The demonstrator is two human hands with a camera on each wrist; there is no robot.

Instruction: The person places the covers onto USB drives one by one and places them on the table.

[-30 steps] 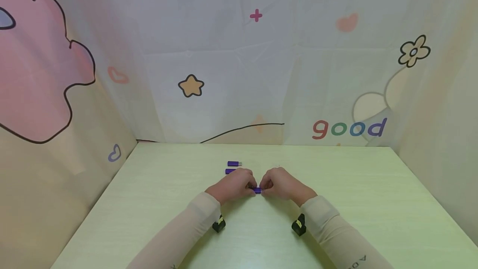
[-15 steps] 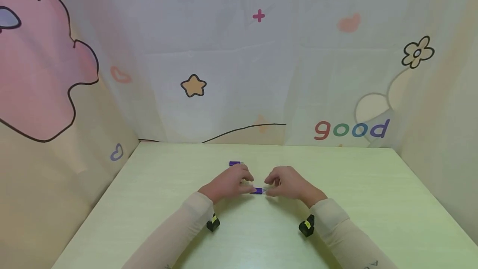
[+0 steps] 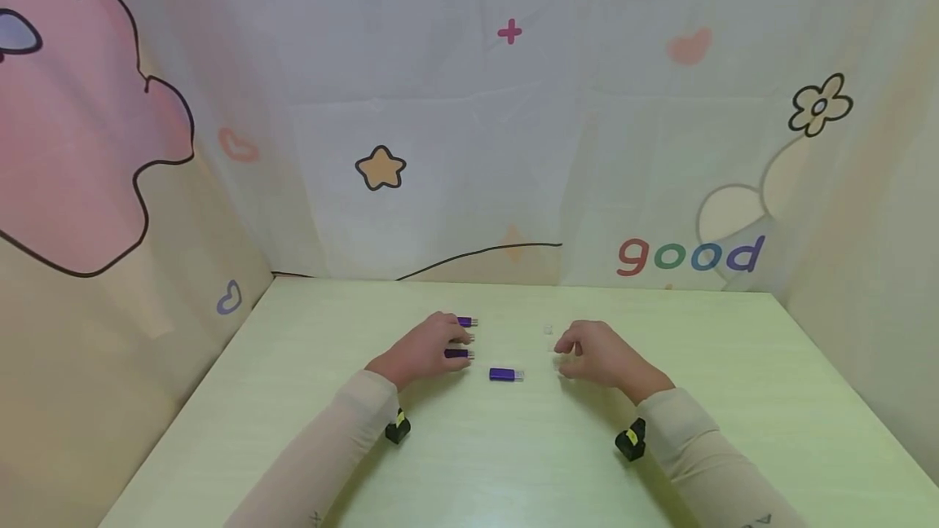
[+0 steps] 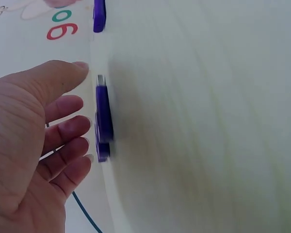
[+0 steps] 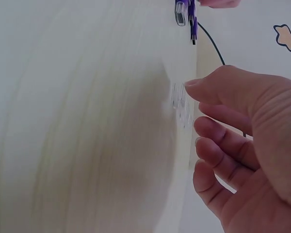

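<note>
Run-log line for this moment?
left hand: near uncapped USB drives | right hand: near clear caps | capped USB drive: between them

On the table (image 3: pixel 469 455), one USB stick (image 3: pixel 502 375) lies in the middle, nearest to me, with a cap (image 3: pixel 519 376) on its right end. Three other sticks (image 3: pixel 458 354) lie farther to the left, one behind another, near my left hand (image 3: pixel 425 347). Some loose caps (image 5: pixel 175 97) lie near my right hand (image 3: pixel 603 355). The cloth (image 3: pixel 455 121) hangs behind.

Soft, even light leaves broad, blurred shadows on the tabletop (image 4: pixel 223 126) in both wrist views
</note>
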